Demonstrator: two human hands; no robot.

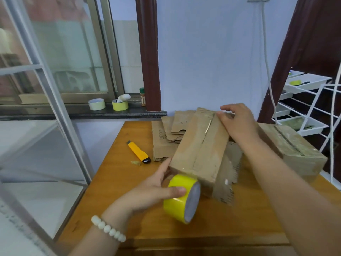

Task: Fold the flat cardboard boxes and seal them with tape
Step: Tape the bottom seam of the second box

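A folded brown cardboard box (199, 145) stands in the middle of the wooden table (239, 222), its closed flaps facing up with a seam along the middle. My right hand (238, 124) presses flat on the far end of that seam. My left hand (156, 189) grips a yellow tape roll (181, 198) at the box's near end, thumb over the roll, fingers touching the box corner. Flat cardboard boxes (164, 139) lie stacked behind the box.
A yellow utility knife (138, 152) lies left of the box, a tape scrap beside it. A sealed cardboard box (293, 150) sits at the right. Two tape rolls (108, 104) stand on the window ledge. A white wire rack with trays (310, 100) is at far right.
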